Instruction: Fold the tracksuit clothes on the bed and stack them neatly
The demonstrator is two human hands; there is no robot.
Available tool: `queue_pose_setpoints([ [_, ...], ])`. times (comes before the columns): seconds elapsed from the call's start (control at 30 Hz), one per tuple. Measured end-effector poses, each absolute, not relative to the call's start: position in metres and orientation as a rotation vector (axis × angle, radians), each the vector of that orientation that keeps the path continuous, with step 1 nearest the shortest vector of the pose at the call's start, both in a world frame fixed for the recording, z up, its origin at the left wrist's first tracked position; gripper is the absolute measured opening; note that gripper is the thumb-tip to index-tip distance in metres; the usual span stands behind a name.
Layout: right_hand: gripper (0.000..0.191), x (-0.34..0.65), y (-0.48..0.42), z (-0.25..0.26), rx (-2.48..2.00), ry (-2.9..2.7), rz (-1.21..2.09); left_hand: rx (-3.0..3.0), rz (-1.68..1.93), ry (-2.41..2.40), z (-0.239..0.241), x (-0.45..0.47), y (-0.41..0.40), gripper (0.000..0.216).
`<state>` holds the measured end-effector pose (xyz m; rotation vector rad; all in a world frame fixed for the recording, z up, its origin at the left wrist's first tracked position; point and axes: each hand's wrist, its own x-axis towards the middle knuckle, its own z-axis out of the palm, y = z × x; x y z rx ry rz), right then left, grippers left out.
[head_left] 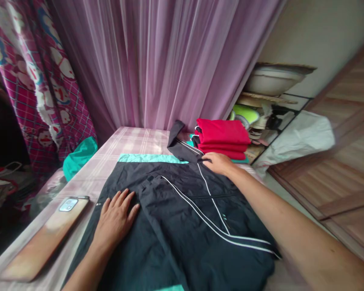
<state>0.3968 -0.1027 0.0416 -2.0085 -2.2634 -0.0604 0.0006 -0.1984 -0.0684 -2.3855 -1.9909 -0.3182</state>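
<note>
A black jacket with white piping and turquoise edging lies spread over the table. One sleeve, striped with two white lines, is folded across its front with the cuff toward the left. My left hand rests flat on the jacket's left part, fingers stretched out. At the far side, a dark striped flap of the jacket sticks out toward the curtain; whether it is a sleeve or the collar is unclear. My right hand has its fingers closed on the fabric at the base of that flap.
A stack of folded red clothes stands at the table's far right. A phone lies on the checked tablecloth at the left. Turquoise cloth hangs by the left edge. Behind is a purple curtain; a laden shelf stands right.
</note>
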Motion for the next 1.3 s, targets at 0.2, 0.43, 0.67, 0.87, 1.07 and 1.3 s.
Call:
queue_pose_setpoints([
  [0.2,0.028,0.498,-0.222,0.011,-2.282,-1.840,0.089,-2.402,-0.301,-1.955,-0.067,0.001,-0.195,0.052],
  [0.43,0.027,0.521,-0.317,-0.033,-2.036,-1.386,0.207,-2.408,-0.254,-1.977,-0.057,0.002,-0.192,0.053],
  [0.67,0.037,0.473,-0.366,-0.051,-1.764,-1.368,0.341,-2.440,-0.373,-1.729,-0.053,-0.004,-0.238,0.049],
  [0.87,0.038,0.443,-0.339,0.005,-1.800,-1.554,0.174,-2.630,-0.659,-1.558,-0.042,-0.016,-0.297,0.048],
  [1.07,0.035,0.363,-0.273,0.050,-1.969,-1.979,0.330,-2.934,-0.691,-1.421,-0.036,-0.016,-0.320,0.048],
  [1.3,0.034,0.302,-0.250,0.019,-2.249,-2.002,0.710,-2.959,-0.815,-1.455,-0.046,-0.018,-0.321,0.047],
])
